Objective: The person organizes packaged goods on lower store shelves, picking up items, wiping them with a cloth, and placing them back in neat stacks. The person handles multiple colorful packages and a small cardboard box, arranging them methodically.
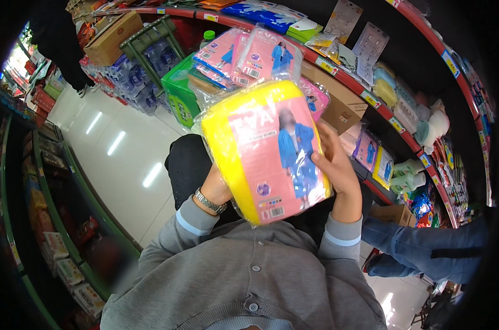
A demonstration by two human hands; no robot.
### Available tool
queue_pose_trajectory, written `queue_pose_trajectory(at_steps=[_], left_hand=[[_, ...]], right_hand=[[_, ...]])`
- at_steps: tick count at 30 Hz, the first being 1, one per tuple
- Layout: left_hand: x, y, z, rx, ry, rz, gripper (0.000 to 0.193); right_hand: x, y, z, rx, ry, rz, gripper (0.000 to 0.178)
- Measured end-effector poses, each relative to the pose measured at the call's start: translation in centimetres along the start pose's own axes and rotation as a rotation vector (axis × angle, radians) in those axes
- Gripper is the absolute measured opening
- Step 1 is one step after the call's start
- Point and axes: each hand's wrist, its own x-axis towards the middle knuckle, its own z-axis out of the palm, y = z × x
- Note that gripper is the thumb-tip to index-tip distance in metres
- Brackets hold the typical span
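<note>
Between my two hands is a folded yellow raincoat pack (pixel 223 140) in clear plastic. Its pink printed card shows a person in a blue raincoat. My left hand (pixel 217 186), with a metal watch at the wrist, grips the pack's left edge, its fingers hidden behind. My right hand (pixel 337 165) holds the right edge with the thumb on the front. Just beyond the pack lies a pile of similar pink-carded raincoat packs (pixel 267 52), beside a green box (pixel 182 93).
A shelf with a red edge (pixel 348 82) curves along the right. Bottled-water packs (pixel 128 77), a green crate (pixel 153 47) and a cardboard box (pixel 113 37) stand far left. Another person's legs in jeans (pixel 420 245) are at the right. Green-edged shelves (pixel 76 181) line the left.
</note>
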Motion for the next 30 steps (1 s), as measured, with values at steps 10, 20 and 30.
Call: queue_pose_trajectory(at_steps=[10, 20, 30], left_hand=[[-1.9, 0.5, -1.3, -0.088, 0.068, 0.009, 0.054], [-4.9, 0.2, 3.1, 0.449, 0.136, 0.081, 0.079], [3.2, -4.7, 5.4, 0.74, -0.115, 0.386, 0.06]], right_hand=[[-1.7, 4.4, 1.4, 0.502, 0.05, 0.165, 0.069], [-6.0, 2.8, 1.5, 0.212, 0.055, 0.057, 0.083], [-4.8, 4.7, -6.5, -0.199, 0.264, -0.161, 0.093]])
